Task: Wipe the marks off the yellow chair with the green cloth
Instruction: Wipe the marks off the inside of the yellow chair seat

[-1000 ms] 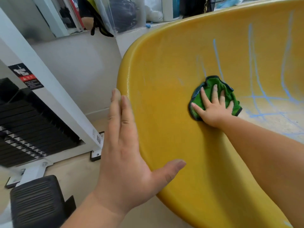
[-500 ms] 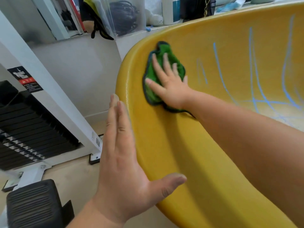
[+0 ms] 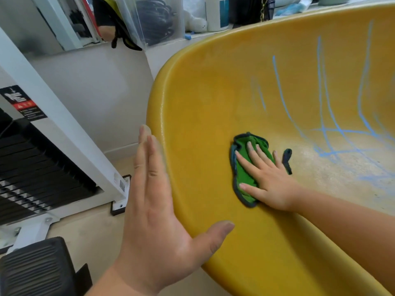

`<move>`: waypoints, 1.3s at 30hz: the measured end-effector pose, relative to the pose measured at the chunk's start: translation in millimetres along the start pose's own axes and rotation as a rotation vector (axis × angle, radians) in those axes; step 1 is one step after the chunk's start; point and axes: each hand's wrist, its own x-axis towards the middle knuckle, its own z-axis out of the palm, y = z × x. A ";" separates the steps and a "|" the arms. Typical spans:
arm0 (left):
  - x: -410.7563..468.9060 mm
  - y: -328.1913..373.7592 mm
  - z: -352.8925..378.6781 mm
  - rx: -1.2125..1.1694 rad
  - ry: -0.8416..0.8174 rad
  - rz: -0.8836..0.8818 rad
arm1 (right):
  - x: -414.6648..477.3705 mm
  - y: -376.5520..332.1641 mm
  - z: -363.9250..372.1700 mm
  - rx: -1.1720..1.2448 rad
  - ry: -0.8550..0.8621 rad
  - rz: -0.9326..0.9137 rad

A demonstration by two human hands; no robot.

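pressing green cloth (image 3: 243, 174) flat inside yellow chair (image 3: 205, 99), right hand (image 3: 269, 178).

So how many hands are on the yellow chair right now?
2. The left hand lies flat against the rim of the yellow chair, thumb inside; the right hand presses the green cloth inside the shell, left of the blue marks.

Chair (image 3: 213, 103) shell, 12 through 5 o'clock. Cloth (image 3: 242, 176) inside shell near centre, flat under right hand (image 3: 269, 180). Marks (image 3: 320, 124) on inner surface, 2 o'clock of cloth. Left hand (image 3: 154, 210) against shell's outer rim, 7 o'clock of cloth. Machine frame (image 3: 64, 124) on floor, 9 o'clock. Bin (image 3: 158, 20) on ledge behind, 11 o'clock.
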 end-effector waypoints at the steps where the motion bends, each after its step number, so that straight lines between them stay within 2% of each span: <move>1: -1.0 0.7 -0.5 0.016 -0.006 -0.009 | -2.0 19.7 -0.9 -0.052 -0.016 0.108; 4: -3.0 5.2 -1.4 0.041 -0.024 -0.053 | 18.6 50.3 -15.6 -0.077 -0.030 0.462; 6: -3.6 7.1 -0.9 0.054 -0.034 -0.067 | 49.7 21.7 -25.7 0.069 -0.005 0.533; 8: -4.6 7.2 -0.6 0.059 -0.035 -0.075 | 74.8 -33.8 -32.4 0.267 0.092 0.403; 12: -4.2 7.5 -1.9 0.043 -0.023 -0.075 | 52.6 -119.3 -52.4 0.578 0.217 -0.094; 14: -3.3 8.4 -1.9 0.038 -0.022 -0.064 | 17.6 -128.4 -52.6 0.624 0.207 -0.286; 16: -3.7 8.8 -2.7 0.041 -0.020 -0.058 | -10.4 -114.0 -37.2 0.538 0.131 -0.370; 18: -4.4 8.3 -4.0 0.050 -0.030 -0.066 | -19.4 -78.3 -19.7 0.322 0.045 -0.263; 20: -5.3 8.9 -5.5 0.043 -0.050 -0.091 | -10.5 -30.8 -9.2 0.136 -0.030 -0.007; 22: -5.6 10.5 -6.6 0.022 -0.071 -0.113 | 2.6 12.3 -11.6 0.078 -0.049 0.266; 25: -5.6 12.2 -5.7 0.022 -0.078 -0.122 | 30.0 35.7 -24.8 0.139 0.003 0.479; 27: -5.8 12.5 -4.7 0.035 -0.082 -0.116 | 58.7 5.7 -35.7 0.282 0.076 0.474; 28: -6.1 11.8 -4.2 0.040 -0.075 -0.108 | 73.3 -21.1 -43.3 0.351 0.121 0.402; 31: -6.5 8.4 -3.5 0.047 -0.054 -0.087 | 91.8 -106.3 -74.8 0.571 0.285 0.056; 34: -6.9 5.7 -3.1 0.036 -0.050 -0.072 | 83.3 -127.5 -85.6 0.646 0.380 -0.219; 36: -6.7 4.8 -3.6 0.030 -0.053 -0.071 | 87.9 -99.5 -72.3 0.526 0.345 -0.193; 39: -6.6 4.8 -5.5 0.033 -0.062 -0.074 | 94.3 -37.9 -44.3 0.335 0.256 0.202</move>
